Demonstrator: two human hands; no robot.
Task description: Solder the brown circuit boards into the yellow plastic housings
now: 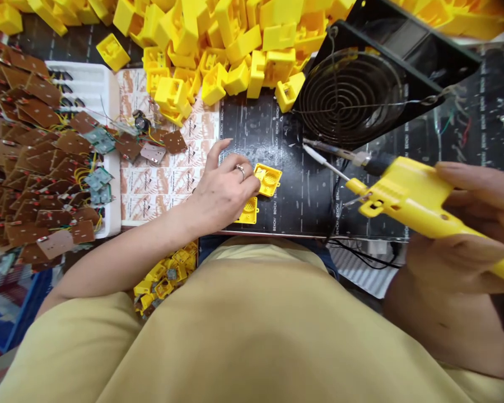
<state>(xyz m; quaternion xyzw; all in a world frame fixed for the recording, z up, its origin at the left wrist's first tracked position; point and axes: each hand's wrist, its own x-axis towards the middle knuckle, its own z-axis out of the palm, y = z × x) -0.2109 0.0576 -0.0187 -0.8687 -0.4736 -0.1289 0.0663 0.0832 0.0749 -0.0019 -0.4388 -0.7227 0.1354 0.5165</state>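
Note:
My left hand (pixel 224 193) is palm down over the bench, its little finger raised and the other fingers curled. Its fingertips are at the edge of a small open yellow plastic case (pixel 271 180), seemingly pinching it; the hand partly hides the contact. A second yellow case half (pixel 249 211) with a perforated round lies just below, partly under the hand. My right hand (pixel 466 240) is closed around a yellow soldering gun (pixel 420 193). Its metal tip and a white-ended feed tube point left, above the bench near the fan, apart from the cases.
A black fan (pixel 340 103) with a wire grille stands at the back right. Many yellow housings (pixel 218 50) are heaped along the back. At left, brown circuit boards (pixel 37 168) with wires fill a white tray (pixel 114 196). More yellow parts (pixel 168 277) sit below the bench edge.

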